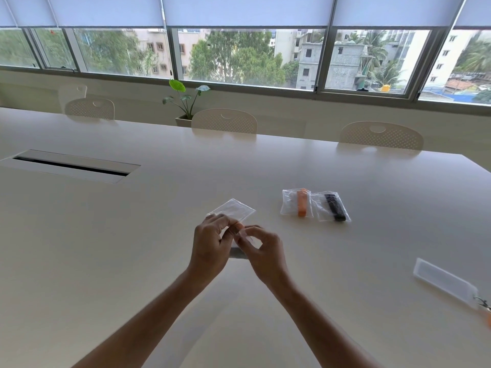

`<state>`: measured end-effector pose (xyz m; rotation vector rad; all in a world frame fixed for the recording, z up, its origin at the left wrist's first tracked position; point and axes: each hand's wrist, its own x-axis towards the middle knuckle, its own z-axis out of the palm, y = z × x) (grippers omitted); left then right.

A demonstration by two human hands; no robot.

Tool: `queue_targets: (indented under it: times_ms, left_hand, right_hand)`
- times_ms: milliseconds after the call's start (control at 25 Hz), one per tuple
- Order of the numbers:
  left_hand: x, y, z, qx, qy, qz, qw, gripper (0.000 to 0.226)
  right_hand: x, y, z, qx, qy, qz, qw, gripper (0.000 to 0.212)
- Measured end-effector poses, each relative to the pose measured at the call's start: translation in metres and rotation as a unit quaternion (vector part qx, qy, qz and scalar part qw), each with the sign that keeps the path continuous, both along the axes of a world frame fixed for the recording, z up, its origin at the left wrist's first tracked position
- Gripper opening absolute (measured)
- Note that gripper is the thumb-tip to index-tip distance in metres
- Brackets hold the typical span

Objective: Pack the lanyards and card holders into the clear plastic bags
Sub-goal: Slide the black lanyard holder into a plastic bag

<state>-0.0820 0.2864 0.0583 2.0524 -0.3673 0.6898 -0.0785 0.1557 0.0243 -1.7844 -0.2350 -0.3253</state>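
Done so far: two clear bags lie side by side on the table (132, 235), to the right of the hands; the orange lanyard bag (296, 202) holds a folded orange strap; the black lanyard bag (330, 207) just beside it holds a folded black strap; whether either is sealed I cannot tell

In hand: an empty clear bag (233, 209) is held above the table in the middle of the view; its far end points away from the person, its near edge sits between the fingers

Left hand (210, 245): thumb and fingertips pinched closed on the bag's near edge

Right hand (263, 251): thumb and forefinger pinched closed on the same edge, right beside the left; the other fingers curl loosely

Likely step: judging by the two pinches, the mouth of the bag is being worked apart; nothing shows inside it yet

Left to pack: a clear card holder (442, 282) lies unbagged near the right edge of the table, well apart from the hands; a metal clip (481, 302) and a bit of orange strap trail from its near end out of view

Progress: roughly two items packed, at least one waiting
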Motion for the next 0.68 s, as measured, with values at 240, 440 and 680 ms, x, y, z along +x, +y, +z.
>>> queue_targets:
  times_ms: [240, 440, 680]
  left_hand:
    - [0.005, 0.000, -0.001, -0.068, 0.017, 0.021, 0.997, 0.013]
    - [0.009, 0.005, -0.001, -0.083, 0.104, -0.070, 0.989, 0.017]
    - [0.016, 0.012, -0.002, -0.064, 0.154, -0.132, 0.977, 0.025]
  right_hand:
    - [0.001, -0.002, -0.001, 0.121, 0.029, 0.033, 0.992, 0.007]
    - [0.002, -0.006, 0.000, 0.175, 0.048, 0.053, 0.982, 0.010]
    - [0.001, -0.009, -0.004, 0.172, 0.047, 0.058, 0.982, 0.014]
